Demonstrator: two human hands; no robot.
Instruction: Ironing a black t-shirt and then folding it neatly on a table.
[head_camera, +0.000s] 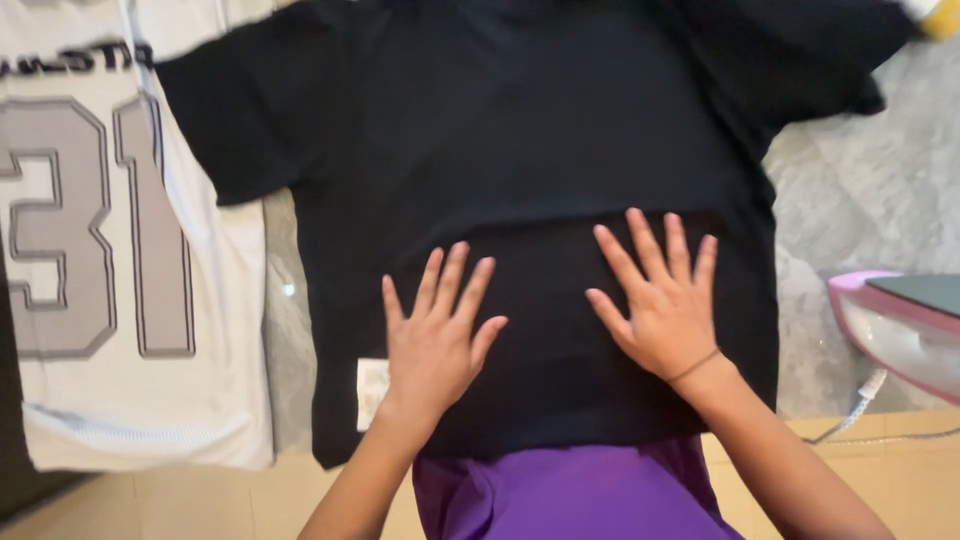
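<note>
black shirt collar cut off | left hand, right hand flat

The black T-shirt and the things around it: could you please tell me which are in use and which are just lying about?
In use:
- black T-shirt, spread flat
- left hand and right hand, both pressed flat on it, fingers spread

Lying about:
- white jersey, beside the T-shirt
- pink and white appliance with its cord
- purple garment, at the T-shirt's near edge
</note>
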